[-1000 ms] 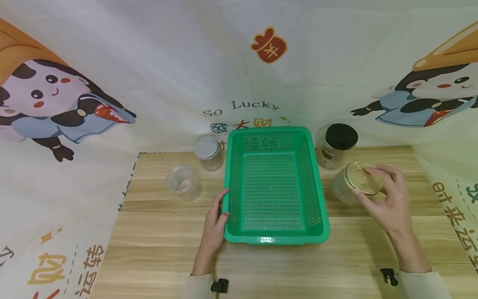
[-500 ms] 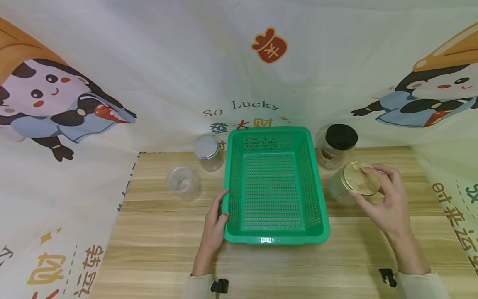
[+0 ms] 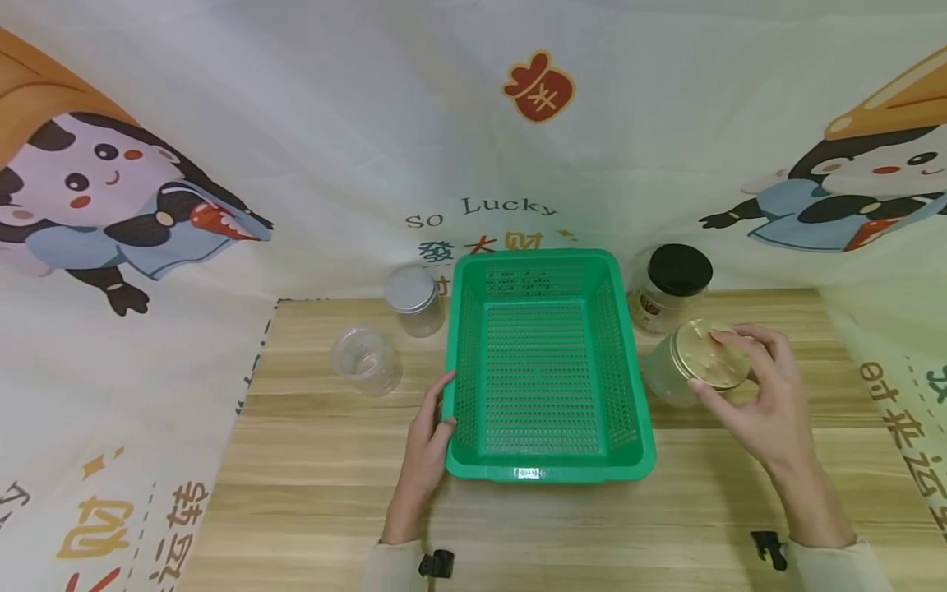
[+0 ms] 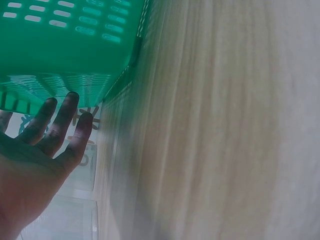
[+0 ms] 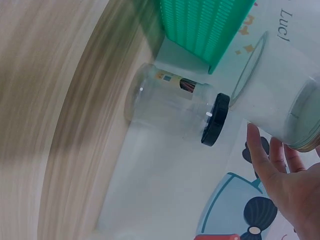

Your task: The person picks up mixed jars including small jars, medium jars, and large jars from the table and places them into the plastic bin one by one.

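Observation:
My right hand (image 3: 769, 403) grips a clear jar with a gold lid (image 3: 712, 353) by the lid, thumb at its near side and fingers over the top. In the right wrist view this jar (image 5: 285, 95) is held up off the table. My left hand (image 3: 427, 448) holds the left rim of a green plastic basket (image 3: 547, 474), thumb by the rim. In the left wrist view its fingers (image 4: 62, 122) reach along the basket's outer side. Nothing lies in the basket.
A black-lidded clear jar (image 3: 669, 288) stands right of the basket, behind the held jar. Left of the basket are a silver-lidded jar (image 3: 414, 302) and a clear open-looking container (image 3: 366, 362). A printed cloth (image 3: 333, 164) hangs behind the wooden table (image 3: 311, 477).
My right hand has moved the gold-lidded jar slightly left, closer to the basket. My left hand and the basket stay in place; the head view has shifted a little.

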`<act>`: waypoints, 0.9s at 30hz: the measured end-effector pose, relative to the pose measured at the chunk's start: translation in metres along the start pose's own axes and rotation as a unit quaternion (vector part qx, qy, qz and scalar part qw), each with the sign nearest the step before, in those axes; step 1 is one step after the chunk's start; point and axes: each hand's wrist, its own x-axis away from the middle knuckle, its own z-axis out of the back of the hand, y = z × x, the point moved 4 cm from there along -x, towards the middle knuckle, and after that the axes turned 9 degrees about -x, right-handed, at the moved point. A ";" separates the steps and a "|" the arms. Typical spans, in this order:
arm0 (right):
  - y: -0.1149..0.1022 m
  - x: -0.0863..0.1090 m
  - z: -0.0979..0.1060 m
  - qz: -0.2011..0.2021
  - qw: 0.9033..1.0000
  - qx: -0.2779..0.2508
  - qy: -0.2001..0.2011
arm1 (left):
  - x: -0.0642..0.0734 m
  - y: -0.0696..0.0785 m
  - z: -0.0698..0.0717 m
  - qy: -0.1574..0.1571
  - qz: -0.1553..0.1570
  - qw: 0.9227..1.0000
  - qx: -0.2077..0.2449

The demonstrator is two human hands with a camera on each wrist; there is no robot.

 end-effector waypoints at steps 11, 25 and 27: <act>-0.004 -0.001 -0.005 0.012 1.000 0.000 -0.023 | 0.003 0.034 0.007 -0.013 0.001 1.000 -0.014; -0.014 -0.005 -0.015 0.025 0.999 -0.024 -0.027 | 0.002 0.034 0.006 -0.013 0.002 1.000 -0.009; -0.014 -0.005 -0.016 0.024 0.999 -0.025 -0.028 | 0.002 0.033 0.006 -0.014 0.003 1.000 -0.010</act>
